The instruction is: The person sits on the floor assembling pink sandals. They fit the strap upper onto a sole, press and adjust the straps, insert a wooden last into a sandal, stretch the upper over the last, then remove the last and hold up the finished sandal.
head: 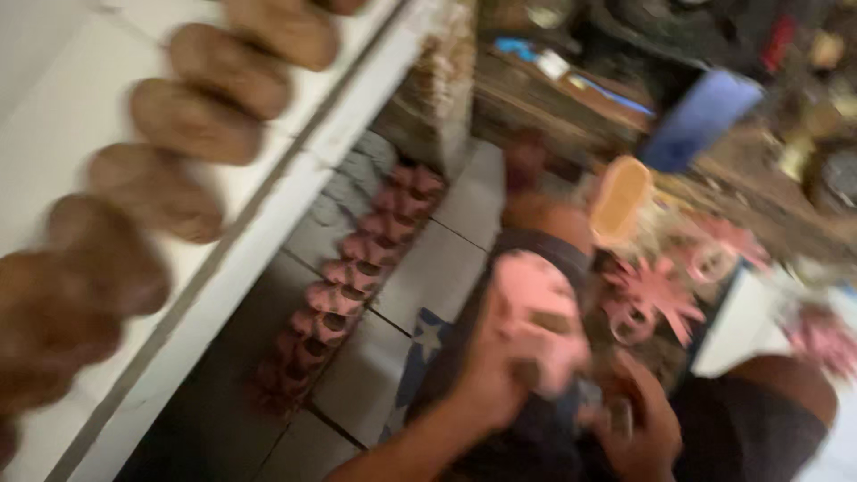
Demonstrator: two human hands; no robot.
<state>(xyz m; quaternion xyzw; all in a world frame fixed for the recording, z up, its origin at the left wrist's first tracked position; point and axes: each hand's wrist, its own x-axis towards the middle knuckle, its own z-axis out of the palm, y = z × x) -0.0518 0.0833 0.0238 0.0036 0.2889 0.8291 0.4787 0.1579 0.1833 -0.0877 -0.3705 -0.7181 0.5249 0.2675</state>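
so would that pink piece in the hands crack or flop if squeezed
The pink piece keeps its rounded shape in the left hand, so probably stiff, not floppy. It looks like moulded clay, like the row on the floor, so likely brittle. The blur hides finer detail.

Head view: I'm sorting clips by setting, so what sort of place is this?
Probably a small craft or pottery workshop: brown rounded pieces lined up on a white shelf, pink pieces in a row on the tiled floor, and the left hand holding a pink moulded piece.
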